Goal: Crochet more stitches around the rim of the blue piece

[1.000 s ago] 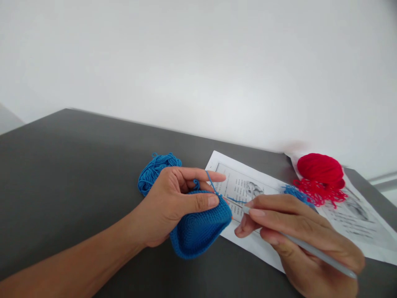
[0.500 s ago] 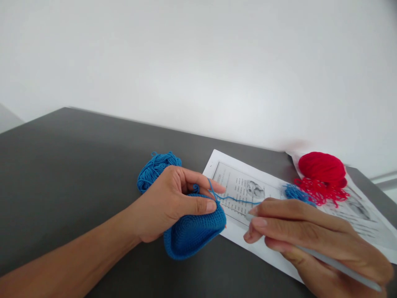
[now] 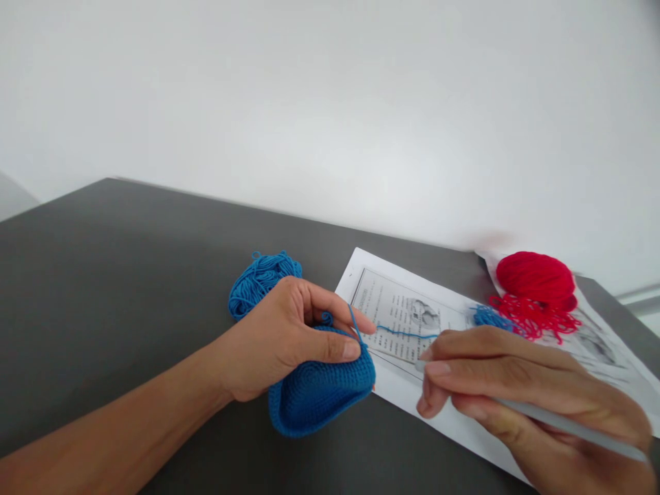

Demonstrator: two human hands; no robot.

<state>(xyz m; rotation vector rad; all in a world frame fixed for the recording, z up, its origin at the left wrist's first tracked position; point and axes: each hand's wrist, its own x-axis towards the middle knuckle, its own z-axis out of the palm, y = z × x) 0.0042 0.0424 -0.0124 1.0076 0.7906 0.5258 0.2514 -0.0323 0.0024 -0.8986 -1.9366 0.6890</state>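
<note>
My left hand [image 3: 304, 337] pinches the upper edge of a blue crocheted piece [image 3: 322, 392], which is cupped and tilted over the table. A loop of blue yarn [image 3: 355, 320] rises from that edge beside my index finger. Between the fingers of my right hand [image 3: 495, 385] is a grey crochet hook [image 3: 572, 427], its handle slanting down to the right. Its tip lies largely hidden at the fingertips. A blue strand [image 3: 405, 333] stretches from near my left index finger to my right fingers.
Behind my left hand lies a blue yarn ball [image 3: 260, 278]. Printed sheets [image 3: 448, 292] rest on the dark table [image 3: 155, 254], with a small blue yarn tangle [image 3: 492, 317] and a red yarn ball [image 3: 536, 278] at the right. A white wall [image 3: 309, 103] stands behind.
My right hand and the hook have shifted slightly to the right, away from the crocheted piece. The piece has tilted and dropped a little in my left hand.
</note>
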